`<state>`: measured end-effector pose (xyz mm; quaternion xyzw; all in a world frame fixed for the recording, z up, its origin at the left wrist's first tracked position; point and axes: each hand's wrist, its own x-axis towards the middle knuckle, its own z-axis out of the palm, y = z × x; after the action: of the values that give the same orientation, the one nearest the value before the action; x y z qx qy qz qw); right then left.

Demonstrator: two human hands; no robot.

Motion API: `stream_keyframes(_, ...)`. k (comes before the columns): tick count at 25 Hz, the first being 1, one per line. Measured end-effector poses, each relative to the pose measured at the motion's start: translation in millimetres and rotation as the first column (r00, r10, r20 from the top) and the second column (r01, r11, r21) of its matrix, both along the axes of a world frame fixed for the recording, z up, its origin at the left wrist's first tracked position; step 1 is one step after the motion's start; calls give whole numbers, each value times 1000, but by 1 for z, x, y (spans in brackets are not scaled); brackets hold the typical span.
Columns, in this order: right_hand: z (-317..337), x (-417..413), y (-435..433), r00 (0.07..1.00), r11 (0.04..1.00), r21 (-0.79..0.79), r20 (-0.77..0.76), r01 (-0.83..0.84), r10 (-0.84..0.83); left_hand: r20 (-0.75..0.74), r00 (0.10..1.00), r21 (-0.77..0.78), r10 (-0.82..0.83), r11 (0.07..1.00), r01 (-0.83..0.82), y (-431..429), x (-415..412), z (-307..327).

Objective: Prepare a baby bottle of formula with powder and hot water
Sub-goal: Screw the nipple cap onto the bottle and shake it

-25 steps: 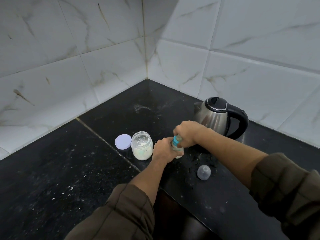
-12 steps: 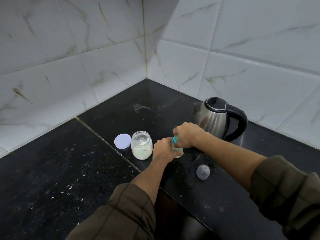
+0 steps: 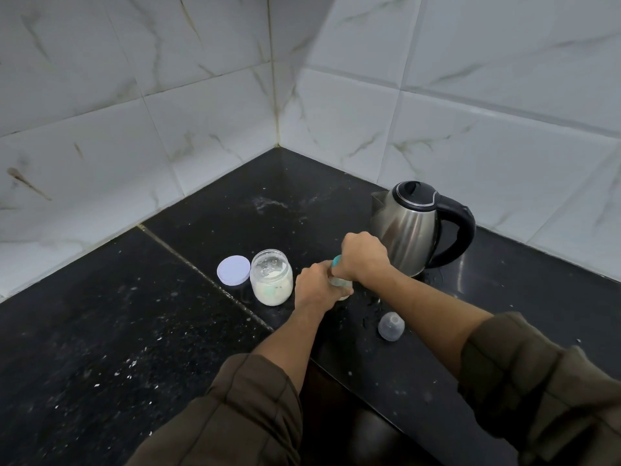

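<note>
A small baby bottle (image 3: 340,283) stands on the black counter (image 3: 134,331), mostly hidden by both hands. My left hand (image 3: 314,286) grips its body. My right hand (image 3: 363,255) closes over its teal collar (image 3: 336,263) on top. An open jar of white formula powder (image 3: 271,276) stands just left of the bottle, its lilac lid (image 3: 234,269) lying beside it. The clear bottle cap (image 3: 390,326) sits on the counter under my right forearm. A steel kettle (image 3: 415,227) with a black handle stands behind my right hand.
White marble-look tiled walls (image 3: 201,95) meet in a corner behind the counter. Water drops and pale specks lie on the counter around the bottle. The counter's front edge drops away between my forearms.
Both hands stay on the bottle; my right hand has shifted slightly on the teal collar. The other objects have not moved.
</note>
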<state>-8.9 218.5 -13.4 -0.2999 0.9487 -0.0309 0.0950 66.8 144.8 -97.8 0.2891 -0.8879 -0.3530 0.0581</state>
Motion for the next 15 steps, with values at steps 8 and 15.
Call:
stream_keyframes(8, 22, -18, 46, 934, 972, 236, 348, -4, -81, 12, 1000, 65, 11, 998, -12, -1, -1, 4)
stream_keyframes(15, 4, 10, 82, 953, 887, 461, 266, 8, -147, -19, 1000, 95, -16, 995, 18, -4, -2, 0)
